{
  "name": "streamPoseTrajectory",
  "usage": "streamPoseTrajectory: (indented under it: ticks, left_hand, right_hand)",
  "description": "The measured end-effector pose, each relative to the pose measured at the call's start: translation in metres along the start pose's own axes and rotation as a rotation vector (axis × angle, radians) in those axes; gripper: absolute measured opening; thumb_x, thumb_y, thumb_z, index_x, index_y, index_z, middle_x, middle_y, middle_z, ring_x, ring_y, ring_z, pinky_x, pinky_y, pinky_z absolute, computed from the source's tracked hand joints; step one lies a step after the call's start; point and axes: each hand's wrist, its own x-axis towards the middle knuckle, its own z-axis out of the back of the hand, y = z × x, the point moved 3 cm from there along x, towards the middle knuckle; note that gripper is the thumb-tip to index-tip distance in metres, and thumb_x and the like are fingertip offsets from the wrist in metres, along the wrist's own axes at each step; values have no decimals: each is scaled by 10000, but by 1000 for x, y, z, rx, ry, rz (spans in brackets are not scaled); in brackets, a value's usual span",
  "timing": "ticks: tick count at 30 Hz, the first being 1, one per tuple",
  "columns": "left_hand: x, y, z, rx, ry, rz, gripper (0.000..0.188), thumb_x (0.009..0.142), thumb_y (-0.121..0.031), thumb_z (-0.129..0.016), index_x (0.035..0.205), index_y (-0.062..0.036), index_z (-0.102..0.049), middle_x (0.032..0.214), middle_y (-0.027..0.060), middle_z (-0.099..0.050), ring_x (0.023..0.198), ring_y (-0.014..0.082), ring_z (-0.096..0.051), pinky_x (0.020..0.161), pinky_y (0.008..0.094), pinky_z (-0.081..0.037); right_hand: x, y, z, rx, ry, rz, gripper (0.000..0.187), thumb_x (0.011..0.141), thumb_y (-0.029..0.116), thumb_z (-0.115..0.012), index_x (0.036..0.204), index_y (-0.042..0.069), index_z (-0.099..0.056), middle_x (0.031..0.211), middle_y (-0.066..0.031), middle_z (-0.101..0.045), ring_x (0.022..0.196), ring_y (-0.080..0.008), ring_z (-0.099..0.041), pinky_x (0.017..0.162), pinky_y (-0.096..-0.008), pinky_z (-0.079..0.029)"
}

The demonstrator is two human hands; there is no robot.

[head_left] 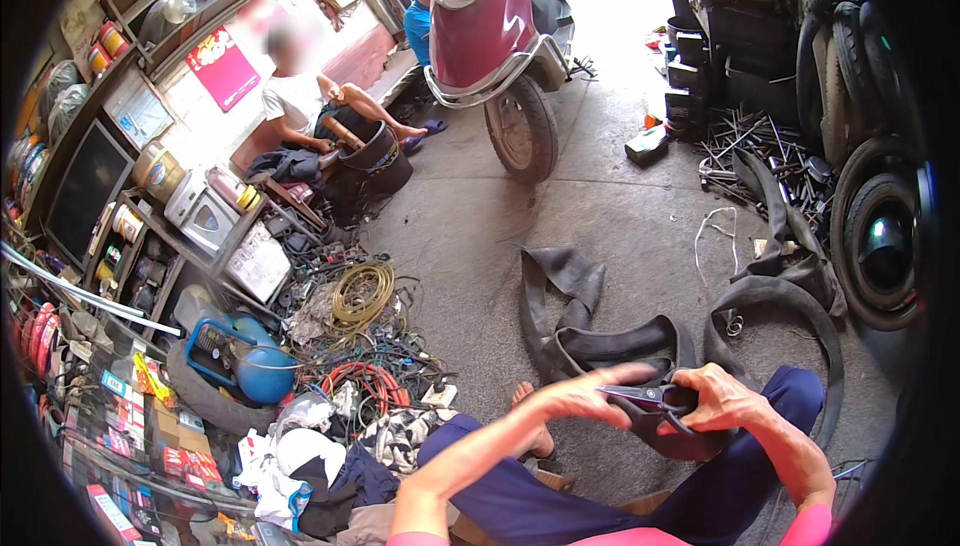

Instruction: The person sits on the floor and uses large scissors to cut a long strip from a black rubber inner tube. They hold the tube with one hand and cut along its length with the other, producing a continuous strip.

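My right hand [715,398] is closed round the dark handles of a pair of scissors [645,395], whose blades point left. Just beside the blade tips is my left hand [580,398], smeared by motion, its thumb and fingers reaching to the right; whether it grips the rubber cannot be made out. Under both hands, between my knees, lies a piece of black rubber inner tube [690,444]. More flattened, folded black inner tube [560,291] spreads over the floor just ahead, and a long curved strip of rubber [775,291] lies on the right.
A red scooter [485,36] stands ahead. Left of it, a person [300,96] sits by a black bucket [378,161]. Metal tools [750,146] and stacked tyres [880,236] are on the right. A blue tank [258,358], hoses [362,294] and cloths [340,476] crowd the left.
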Motion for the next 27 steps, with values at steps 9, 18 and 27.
streamPoseTrajectory:
  ticks: [9, 18, 27]
  left_hand:
    - [4, -34, -30, 612, 113, 368, 432, 824, -356, -723, 1081, -14, -664, 826, 120, -688, 792, 235, -661, 706, 363, -495]
    - [-16, -72, -59, 1172, -741, 39, 235, 892, -229, -661, 858, -29, -542, 588, 178, -607, 570, 377, -647, 520, 459, -508]
    - [27, -12, -81, 65, -435, -230, 405, 832, -168, -773, 1187, -52, -615, 848, 78, -683, 775, 52, -581, 698, 317, -502]
  right_hand:
    - [-24, -25, -3, -98, 103, -160, 379, 723, 243, -774, 906, -19, -569, 804, -231, -648, 805, -397, -662, 694, -448, -488]
    - [53, -55, -25, 30, -1019, -74, 159, 724, -25, -673, 784, 12, -530, 637, -140, -560, 585, -228, -586, 554, -350, -438]
    - [37, 53, 71, 177, -1357, 557, 236, 715, -169, -546, 865, 12, -521, 884, -133, -683, 847, -185, -685, 760, -281, -522]
